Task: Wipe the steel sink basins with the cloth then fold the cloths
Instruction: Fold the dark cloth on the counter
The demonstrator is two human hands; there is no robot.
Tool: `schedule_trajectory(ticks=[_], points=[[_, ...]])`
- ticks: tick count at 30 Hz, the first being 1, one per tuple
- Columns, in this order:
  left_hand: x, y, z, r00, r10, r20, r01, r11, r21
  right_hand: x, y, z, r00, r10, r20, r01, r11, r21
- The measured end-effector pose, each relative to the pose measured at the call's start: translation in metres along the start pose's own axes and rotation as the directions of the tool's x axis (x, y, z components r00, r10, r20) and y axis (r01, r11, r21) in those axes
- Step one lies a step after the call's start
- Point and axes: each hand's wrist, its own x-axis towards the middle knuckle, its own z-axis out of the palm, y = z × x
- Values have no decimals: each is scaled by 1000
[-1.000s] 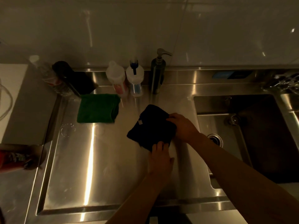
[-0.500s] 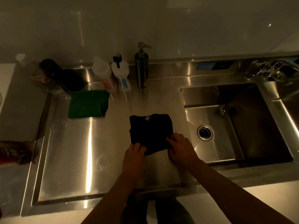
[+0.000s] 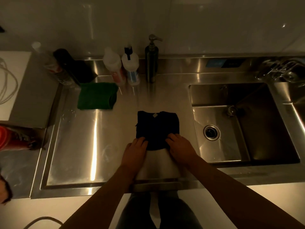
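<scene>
A dark cloth lies folded flat on the steel drainboard, a small tag showing at its far edge. My left hand rests on its near left corner and my right hand on its near right corner, fingers pressing the edge down. A green cloth lies folded at the back left of the drainboard. The steel basin with its round drain is to the right of the dark cloth.
Two white bottles and a steel soap pump stand along the back ledge, with dark bottles at the far left. A faucet sits at the back right. A red object lies on the left counter.
The dark cloth went from held up and bunched to lying flat and squared on the drainboard. Both hands moved to its near corners. The view shifted slightly.
</scene>
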Motion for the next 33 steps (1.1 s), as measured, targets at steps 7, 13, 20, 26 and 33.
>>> schedule_trajectory(ticks=[7,13,20,26,33], points=[[-5,-4,-26,992,-117,-55,89,929,-359,5,10,-22,957,240,160,-284,880,380],[35,-15,-60,951,-240,-193,92,820,-565,51,30,-55,891,439,111,-410,678,610],[71,-24,-59,925,-357,-128,217,776,-593,69,36,-38,883,437,172,-457,720,522],[57,-14,-34,960,-272,64,266,821,-506,58,24,-14,858,454,242,-514,733,446],[64,-23,-33,899,-364,244,436,688,-581,60,14,-6,788,540,296,-604,584,542]])
